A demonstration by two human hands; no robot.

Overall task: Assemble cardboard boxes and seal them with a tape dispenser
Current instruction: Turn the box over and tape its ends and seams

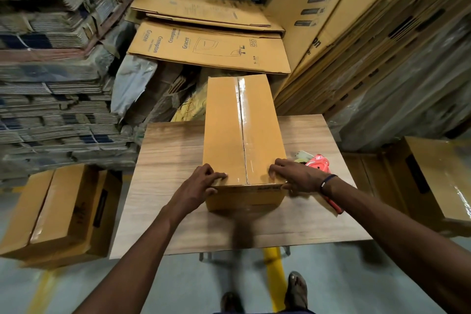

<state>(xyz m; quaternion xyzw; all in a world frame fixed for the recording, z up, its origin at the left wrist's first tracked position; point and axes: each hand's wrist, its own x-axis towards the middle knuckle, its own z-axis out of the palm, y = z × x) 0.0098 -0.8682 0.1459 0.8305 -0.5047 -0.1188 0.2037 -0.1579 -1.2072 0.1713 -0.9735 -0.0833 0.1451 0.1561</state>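
A closed cardboard box stands lengthwise on the wooden table, clear tape running along its top seam. The left hand grips the near left corner, fingers curled on the top and thumb against the near face. The right hand grips the near right corner the same way. A red tape dispenser lies on the table just right of the box, partly hidden by the right wrist. A taped box sits on the floor to the left.

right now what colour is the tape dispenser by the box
Red, partly hidden behind the right hand; the tape dispenser shows best in the head view.
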